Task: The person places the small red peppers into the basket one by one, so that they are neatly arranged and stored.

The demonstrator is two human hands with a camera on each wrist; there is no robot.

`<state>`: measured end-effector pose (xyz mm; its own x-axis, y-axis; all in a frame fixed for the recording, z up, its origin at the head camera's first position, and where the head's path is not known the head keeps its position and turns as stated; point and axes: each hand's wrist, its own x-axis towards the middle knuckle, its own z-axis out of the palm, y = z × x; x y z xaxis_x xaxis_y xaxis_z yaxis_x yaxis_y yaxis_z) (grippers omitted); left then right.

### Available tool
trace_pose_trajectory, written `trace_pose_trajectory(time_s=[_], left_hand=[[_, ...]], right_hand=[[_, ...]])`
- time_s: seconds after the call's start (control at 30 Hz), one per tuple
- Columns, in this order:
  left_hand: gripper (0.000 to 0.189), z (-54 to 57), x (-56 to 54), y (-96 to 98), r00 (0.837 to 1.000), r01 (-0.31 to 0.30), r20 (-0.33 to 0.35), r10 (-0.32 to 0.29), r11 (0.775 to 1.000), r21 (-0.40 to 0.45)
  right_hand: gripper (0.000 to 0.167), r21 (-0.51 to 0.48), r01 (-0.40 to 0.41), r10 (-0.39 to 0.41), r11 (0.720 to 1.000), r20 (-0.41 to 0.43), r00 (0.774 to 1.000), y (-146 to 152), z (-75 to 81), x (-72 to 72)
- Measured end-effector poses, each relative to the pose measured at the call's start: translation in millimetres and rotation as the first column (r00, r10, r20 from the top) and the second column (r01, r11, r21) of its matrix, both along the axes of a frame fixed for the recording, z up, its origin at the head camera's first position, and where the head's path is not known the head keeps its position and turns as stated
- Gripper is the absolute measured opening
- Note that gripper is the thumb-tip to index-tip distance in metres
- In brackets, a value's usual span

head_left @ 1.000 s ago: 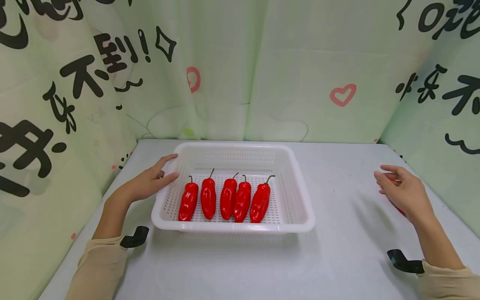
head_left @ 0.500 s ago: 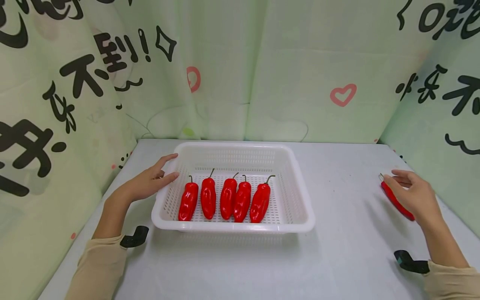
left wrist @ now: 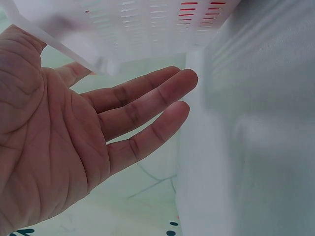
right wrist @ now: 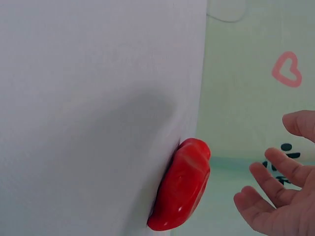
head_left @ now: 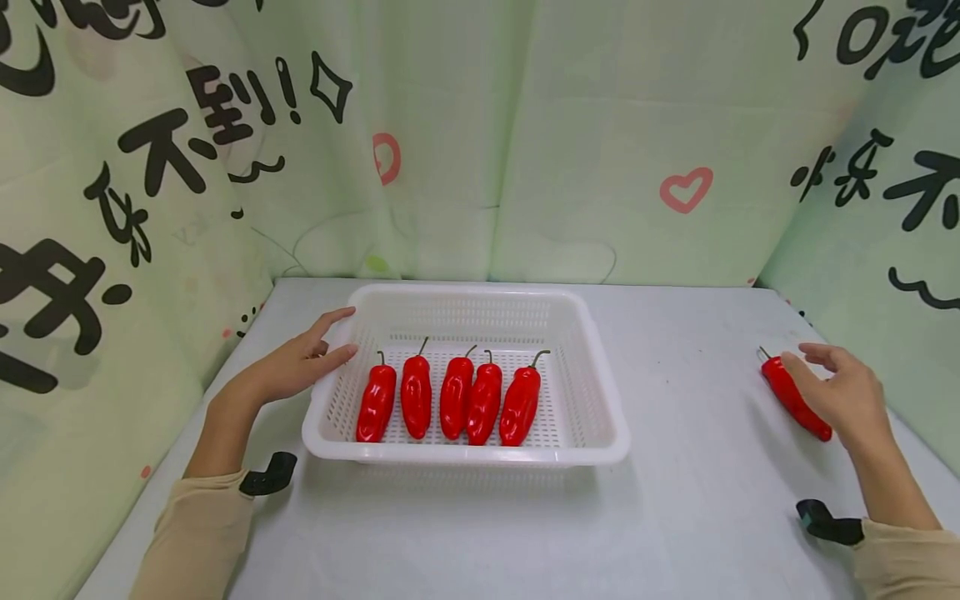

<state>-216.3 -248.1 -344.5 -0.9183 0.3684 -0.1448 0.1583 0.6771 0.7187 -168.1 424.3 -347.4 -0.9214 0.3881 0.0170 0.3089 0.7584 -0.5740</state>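
On the right of the table lies a red pepper (head_left: 792,397) with a thin stem. My right hand (head_left: 847,396) hovers just beside and above it; the right wrist view shows a gap between the spread fingers (right wrist: 275,184) and the pepper (right wrist: 181,187). My left hand (head_left: 296,364) touches the left rim of a white perforated basket (head_left: 495,456) with thumb and index finger. From below, the left wrist view shows the other fingers (left wrist: 147,105) extended under the rim. Several red peppers (head_left: 416,397) lie in a row inside the basket.
The white table (head_left: 480,533) is bordered by a green curtain (head_left: 585,208) with black lettering at the back and both sides. Black wrist mounts (head_left: 828,525) sit at both sleeves.
My right hand has let go of the red pepper, which now lies on the table, and has drawn back slightly to the right. My left hand and the basket have stayed still.
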Motion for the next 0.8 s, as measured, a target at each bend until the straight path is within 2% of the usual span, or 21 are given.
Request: trace_pose_trajectory(time_s=[0.47,0.8], left_hand=[[0.077,0.6,0.9,-0.6,1.0,0.004,-0.004,-0.004,1.0,0.002],[0.078,0.8,1.1,-0.2,1.0,-0.009,0.001,0.009,1.0,-0.003]], right_hand=[[0.083,0.047,-0.052,0.046,0.998,0.127,0.991,24,-9.5,-11.7],[0.072,0.083,-0.079,0.063,0.993,0.185,0.981,36,-18.7,-20.8]])
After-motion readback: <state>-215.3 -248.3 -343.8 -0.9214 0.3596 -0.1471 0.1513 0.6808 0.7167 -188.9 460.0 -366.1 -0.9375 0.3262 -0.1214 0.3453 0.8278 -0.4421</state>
